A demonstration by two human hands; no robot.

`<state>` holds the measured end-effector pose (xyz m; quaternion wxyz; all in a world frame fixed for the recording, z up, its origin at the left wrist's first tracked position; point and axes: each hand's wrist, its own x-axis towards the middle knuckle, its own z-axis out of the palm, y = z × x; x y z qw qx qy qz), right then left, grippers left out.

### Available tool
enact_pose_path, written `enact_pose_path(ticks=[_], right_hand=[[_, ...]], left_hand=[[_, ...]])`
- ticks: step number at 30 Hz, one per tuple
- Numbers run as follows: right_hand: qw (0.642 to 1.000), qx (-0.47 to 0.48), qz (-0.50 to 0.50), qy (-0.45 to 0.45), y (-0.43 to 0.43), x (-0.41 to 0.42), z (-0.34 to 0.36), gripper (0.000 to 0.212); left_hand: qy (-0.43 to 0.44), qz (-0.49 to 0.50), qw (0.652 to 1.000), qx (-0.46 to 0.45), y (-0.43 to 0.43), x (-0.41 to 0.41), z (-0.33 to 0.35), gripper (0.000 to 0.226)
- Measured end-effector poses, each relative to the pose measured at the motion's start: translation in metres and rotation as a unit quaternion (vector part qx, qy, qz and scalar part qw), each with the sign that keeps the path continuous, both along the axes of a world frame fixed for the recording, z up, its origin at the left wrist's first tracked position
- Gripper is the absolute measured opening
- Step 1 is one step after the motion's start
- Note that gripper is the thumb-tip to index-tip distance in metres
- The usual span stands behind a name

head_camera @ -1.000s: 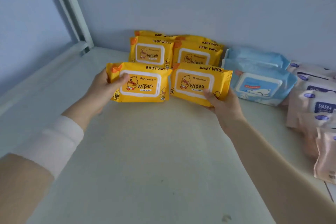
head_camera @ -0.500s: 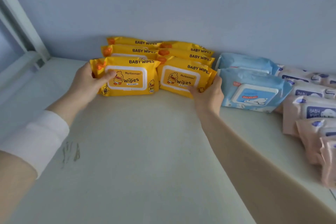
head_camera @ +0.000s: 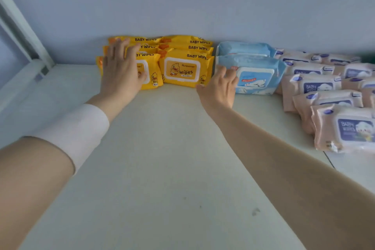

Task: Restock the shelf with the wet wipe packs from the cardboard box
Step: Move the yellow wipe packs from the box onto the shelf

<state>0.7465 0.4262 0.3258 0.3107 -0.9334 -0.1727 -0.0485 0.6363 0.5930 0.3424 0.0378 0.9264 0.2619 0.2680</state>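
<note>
Yellow baby wipe packs stand in two rows against the back wall of the white shelf. My left hand lies flat with fingers spread against the front left yellow pack, covering most of its label. The front right yellow pack stands free beside it. My right hand hovers with loose, spread fingers between that pack and the front blue pack, fingertips at the blue pack's left edge. Neither hand grips anything. The cardboard box is out of view.
Pink baby wipe packs fill the right side in rows running toward the shelf front. A second blue pack stands behind the first. A white shelf post rises at the far left. A seam crosses the shelf at right.
Both hands pushed the two front yellow packs back against the stack and let go. My left hand now lies flat on its pack; my right hand has shifted right toward the blue pack.
</note>
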Motion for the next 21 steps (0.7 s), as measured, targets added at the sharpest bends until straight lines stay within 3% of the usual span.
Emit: enact_pose_path(ticks=[3,7,16,21], right_hand=[[0.994,-0.1,0.046,-0.027,-0.059,0.008,0.017,0.061],[0.971,-0.224,0.061,-0.056,-0.166,0.011,0.04,0.071],[0.947,-0.316,-0.053,0.004,-0.484,0.007,0.072,0.065],[0.929,-0.337,-0.14,0.066,-0.629,0.018,0.071,0.066]], left_hand=[[0.111,-0.063,0.99,0.054,-0.06,0.019,0.021,0.064],[0.181,-0.094,0.976,0.075,-0.166,0.043,0.046,0.062],[0.235,-0.238,0.937,0.105,-0.476,0.099,0.076,0.057],[0.258,-0.34,0.892,0.152,-0.622,0.134,0.071,0.055]])
